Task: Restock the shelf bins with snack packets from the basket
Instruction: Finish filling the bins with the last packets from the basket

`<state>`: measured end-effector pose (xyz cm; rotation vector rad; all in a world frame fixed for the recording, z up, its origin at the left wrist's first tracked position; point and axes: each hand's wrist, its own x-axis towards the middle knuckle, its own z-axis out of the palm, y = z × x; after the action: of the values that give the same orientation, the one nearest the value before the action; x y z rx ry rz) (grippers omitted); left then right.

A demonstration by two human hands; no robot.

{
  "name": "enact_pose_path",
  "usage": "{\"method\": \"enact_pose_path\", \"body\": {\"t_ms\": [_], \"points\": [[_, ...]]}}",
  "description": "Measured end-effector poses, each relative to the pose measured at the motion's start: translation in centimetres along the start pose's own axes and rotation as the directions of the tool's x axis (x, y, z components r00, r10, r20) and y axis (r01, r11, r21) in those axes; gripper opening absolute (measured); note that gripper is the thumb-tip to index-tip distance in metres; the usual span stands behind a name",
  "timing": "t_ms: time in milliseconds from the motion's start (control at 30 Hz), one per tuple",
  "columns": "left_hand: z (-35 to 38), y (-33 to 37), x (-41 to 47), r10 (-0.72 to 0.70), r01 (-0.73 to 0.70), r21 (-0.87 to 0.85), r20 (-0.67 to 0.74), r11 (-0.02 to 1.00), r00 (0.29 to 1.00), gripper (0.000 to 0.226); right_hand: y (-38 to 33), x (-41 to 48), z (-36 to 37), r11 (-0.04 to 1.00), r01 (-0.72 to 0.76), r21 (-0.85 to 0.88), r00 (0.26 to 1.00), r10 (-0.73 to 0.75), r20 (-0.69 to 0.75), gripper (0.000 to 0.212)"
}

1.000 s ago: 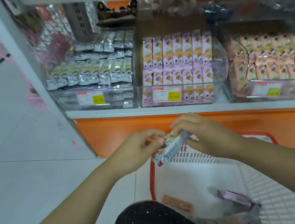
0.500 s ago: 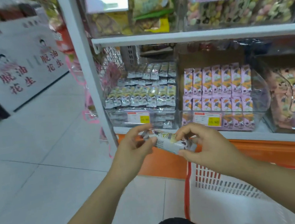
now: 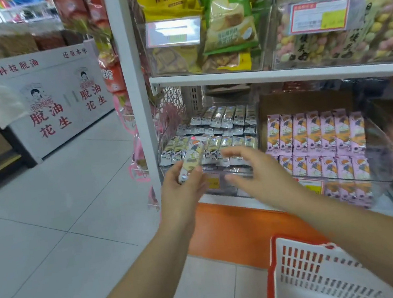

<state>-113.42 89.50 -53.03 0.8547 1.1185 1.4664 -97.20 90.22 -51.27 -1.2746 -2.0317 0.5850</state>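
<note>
1. Both hands held the snack packet (image 3: 190, 160) before; now only the left hand (image 3: 183, 190) pinches it; the right hand (image 3: 255, 170) has let go, fingers spread.
2. The snack packet is up by the left bin (image 3: 215, 183), well above the basket (image 3: 304, 271) — it looks ready to go in.

Left hand (image 3: 180, 190) and right hand (image 3: 263, 177), both bare; forearms (image 3: 135, 267) were uncovered as far as the frame's lower edge.

place: shop | evidence: shelf bins (image 3: 377, 141) of snack packets, price tags (image 3: 315, 16), basket (image 3: 312, 273)
</note>
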Motion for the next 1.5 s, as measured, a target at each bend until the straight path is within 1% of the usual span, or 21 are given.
{"method": "enact_pose_path", "body": {"t_ms": [67, 133, 200, 233, 267, 333, 433, 533, 633, 767, 900, 967, 1067, 1133, 1167, 1233, 1300, 1333, 1400, 1433, 1500], "points": [[-0.1, 0.9, 2.5, 0.0, 0.002, 0.053, -0.043, 0.999, 0.999, 0.021, 2.3, 2.6, -1.7, 0.959, -0.037, -0.282, 0.998, 0.047, 0.032, 0.051], [-0.3, 1.3, 5.7, -0.001, 0.012, 0.112, -0.098, 0.994, 0.995, 0.03, 4.6, 4.6, -2.6, 0.87, -0.086, -0.486, 0.985, 0.148, 0.091, 0.062], [0.0, 1.6, 8.6, 0.044, -0.023, 0.145, -0.142, 0.989, 0.989, 0.041, 6.4, 5.5, -2.7, 0.789, -0.081, -0.609, 0.966, 0.212, 0.147, 0.069], [0.3, 1.6, 10.2, 0.074, -0.044, 0.175, -0.165, 0.984, 0.984, 0.052, 7.0, 5.6, -2.5, 0.769, -0.061, -0.636, 0.964, 0.212, 0.163, 0.069], [0.7, 1.7, 11.6, 0.102, -0.058, 0.23, -0.185, 0.972, 0.977, 0.063, 7.4, 5.5, -2.2, 0.766, -0.051, -0.64, 0.966, 0.2, 0.164, 0.069], [1.8, 1.8, 14.3, 0.202, -0.107, 0.388, -0.215, 0.916, 0.956, 0.068, 7.8, 5.3, -1.7, 0.792, -0.055, -0.608, 0.976, 0.172, 0.136, 0.068], [3.4, 1.9, 17.4, 0.327, -0.152, 0.57, -0.217, 0.807, 0.92, 0.057, 8.0, 5.3, -1.5, 0.813, -0.058, -0.579, 0.982, 0.152, 0.115, 0.068], [4.4, 1.4, 19.7, 0.385, -0.167, 0.648, -0.21, 0.743, 0.899, 0.042, 8.3, 5.5, -1.3, 0.826, -0.056, -0.561, 0.984, 0.141, 0.109, 0.067], [4.9, 0.8, 21.2, 0.429, -0.171, 0.703, -0.208, 0.691, 0.879, 0.034, 8.6, 5.5, -1.2, 0.841, -0.04, -0.539, 0.988, 0.114, 0.105, 0.067], [5.2, -0.1, 23.3, 0.352, -0.132, 0.738, -0.151, 0.662, 0.924, 0.028, 8.8, 5.6, -1.0, 0.846, -0.032, -0.532, 0.99, 0.099, 0.099, 0.066], [5.2, -0.5, 24.4, 0.243, -0.152, 0.866, 0.037, 0.477, 0.969, 0.028, 9.2, 5.7, -0.8, 0.855, -0.028, -0.518, 0.992, 0.086, 0.089, 0.063], [5.2, -0.4, 24.7, 0.208, -0.168, 0.894, 0.087, 0.416, 0.974, 0.028, 9.3, 5.6, -0.8, 0.861, -0.028, -0.508, 0.994, 0.077, 0.076, 0.062], [5.2, 0.1, 24.1, 0.136, -0.154, 0.935, 0.116, 0.32, 0.984, 0.031, 9.3, 5.5, -0.7, 0.86, -0.03, -0.51, 0.993, 0.083, 0.081, 0.062], [5.1, 0.5, 23.3, 0.159, -0.173, 0.952, 0.135, 0.253, 0.978, 0.039, 9.2, 5.6, -0.8, 0.862, -0.027, -0.506, 0.992, 0.085, 0.09, 0.063], [5.0, 0.6, 22.7, 0.213, -0.199, 0.954, 0.151, 0.226, 0.965, 0.043, 9.2, 5.7, -1.0, 0.864, -0.025, -0.503, 0.992, 0.086, 0.097, 0.064], [4.9, 0.4, 20.4, 0.373, -0.318, 0.918, 0.216, 0.238, 0.902, 0.042, 9.3, 5.8, -1.4, 0.867, -0.022, -0.498, 0.99, 0.086, 0.108, 0.067], [5.0, -0.3, 16.2, 0.526, -0.483, 0.815, 0.272, 0.32, 0.806, 0.042, 8.9, 5.2, -1.7, 0.894, 0.001, -0.448, 0.996, 0.039, 0.079, 0.066], [5.0, -0.9, 13.7, 0.57, -0.55, 0.749, 0.284, 0.37, 0.771, 0.041, 8.7, 4.4, -1.8, 0.915, 0.04, -0.402, 0.999, -0.034, 0.021, 0.06], [4.8, -3.0, 8.5, 0.594, -0.631, 0.639, 0.32, 0.44, 0.738, 0.036, 8.6, 1.9, -1.6, 0.933, 0.139, -0.331, 0.975, -0.188, -0.121, 0.044], [4.4, -4.8, 6.1, 0.585, -0.657, 0.614, 0.361, 0.438, 0.727, 0.033, 8.8, 0.1, -1.3, 0.939, 0.174, -0.298, 0.957, -0.232, -0.173, 0.036], [3.1, -9.3, 2.7, 0.511, -0.672, 0.614, 0.455, 0.414, 0.73, 0.03, 9.9, -4.0, -0.3, 0.953, 0.183, -0.241, 0.953, -0.232, -0.192, 0.022]]}}
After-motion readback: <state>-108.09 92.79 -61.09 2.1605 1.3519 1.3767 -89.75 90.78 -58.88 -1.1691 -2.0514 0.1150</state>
